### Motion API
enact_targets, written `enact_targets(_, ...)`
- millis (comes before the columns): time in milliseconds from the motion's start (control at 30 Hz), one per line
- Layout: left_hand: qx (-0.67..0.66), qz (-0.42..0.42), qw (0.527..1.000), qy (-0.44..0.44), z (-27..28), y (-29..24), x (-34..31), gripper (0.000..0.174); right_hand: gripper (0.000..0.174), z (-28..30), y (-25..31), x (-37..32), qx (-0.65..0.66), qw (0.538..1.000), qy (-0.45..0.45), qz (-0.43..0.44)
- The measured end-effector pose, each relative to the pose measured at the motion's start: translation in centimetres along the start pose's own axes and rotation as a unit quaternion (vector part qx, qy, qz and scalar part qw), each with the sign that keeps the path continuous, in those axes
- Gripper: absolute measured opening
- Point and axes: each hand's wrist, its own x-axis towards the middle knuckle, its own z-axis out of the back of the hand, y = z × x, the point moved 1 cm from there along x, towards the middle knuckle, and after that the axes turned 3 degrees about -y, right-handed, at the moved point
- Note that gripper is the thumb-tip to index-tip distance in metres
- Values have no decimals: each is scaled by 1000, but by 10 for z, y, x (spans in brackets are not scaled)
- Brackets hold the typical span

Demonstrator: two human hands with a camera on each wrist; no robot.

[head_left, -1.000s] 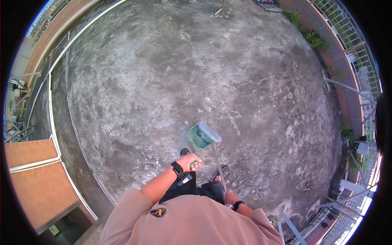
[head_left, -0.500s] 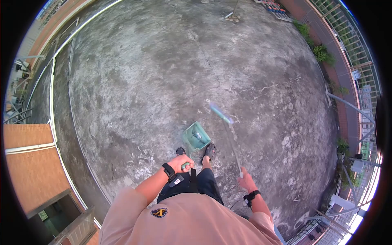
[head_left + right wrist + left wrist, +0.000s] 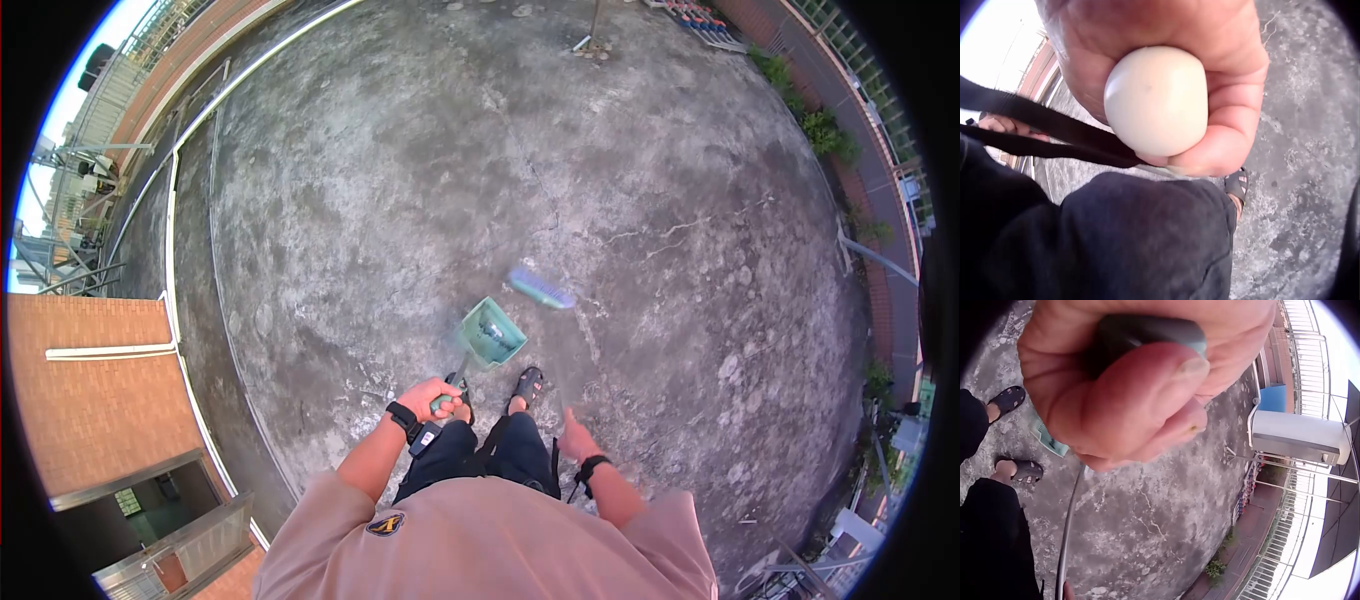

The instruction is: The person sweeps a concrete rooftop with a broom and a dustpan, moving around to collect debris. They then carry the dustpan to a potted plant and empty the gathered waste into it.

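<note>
My left hand grips the handle of a green long-handled dustpan, whose pan is at the floor ahead of my feet with dark debris inside. The handle's rounded end pokes out of the fist in the left wrist view. Lower right, my right hand holds a broom by the top of its pole. That pole's white end cap shows between the curled fingers in the right wrist view. The blurred broom head, pale green with bluish bristles, is just beyond the pan's far right corner.
Stained, cracked concrete floor spreads all round. Dark shoes stand close behind the dustpan. White pipes and a brick wall with a doorway run along the left. A post rises far ahead; plants line the right edge.
The broom head moved from over the dustpan out to its far right, then slightly back toward it. My right hand swung outward, then came in closer. The left hand kept its grip.
</note>
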Motion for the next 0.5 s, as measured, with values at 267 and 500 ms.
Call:
enact_targets(267,-47,16,999,6,22,-13,4,10,58,12,14,-95,225,965,132,-20)
enact_targets(500,-4,16,1000,0,27,-28,-3,10,64,54,67,-99,219,971,31,-86)
